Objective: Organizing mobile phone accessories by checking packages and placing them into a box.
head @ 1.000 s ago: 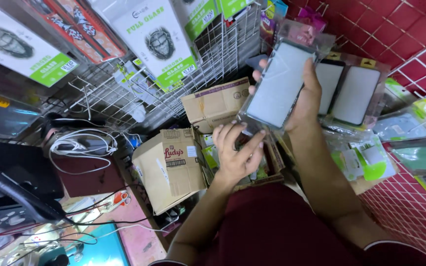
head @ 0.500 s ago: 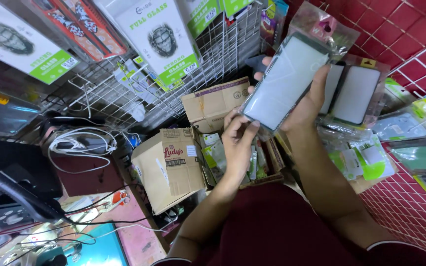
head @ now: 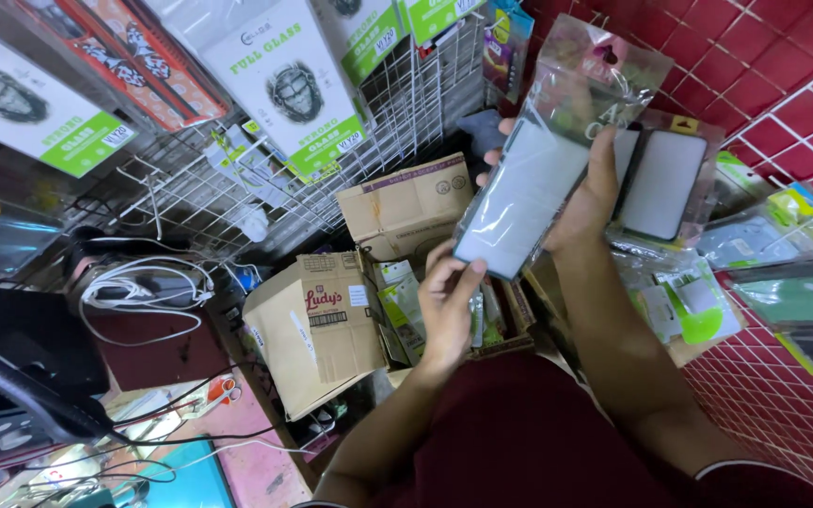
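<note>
My right hand [head: 593, 193] is raised and grips a long clear plastic packet [head: 538, 179] holding a pale grey phone case, tilted with its hang-tab end up to the right. Lower down, my left hand [head: 446, 306] has its fingertips closed on the packet's bottom corner. Behind the packet hang two more packets with dark-rimmed white cases [head: 662, 183]. My dark red garment [head: 529, 442] fills the bottom of the view.
A white wire rack [head: 406, 103] carries boxed screen protectors [head: 284, 85]. Open cardboard boxes [head: 317, 325] full of small packets sit below my hands. A red grid wall [head: 783, 414] with hung accessory packets is on the right. Coiled white cable [head: 138, 287] and dark devices lie left.
My right hand has tilted the packet more upright and a little to the right. My left hand has come up from the boxes and closed its fingers on the packet's lower corner.
</note>
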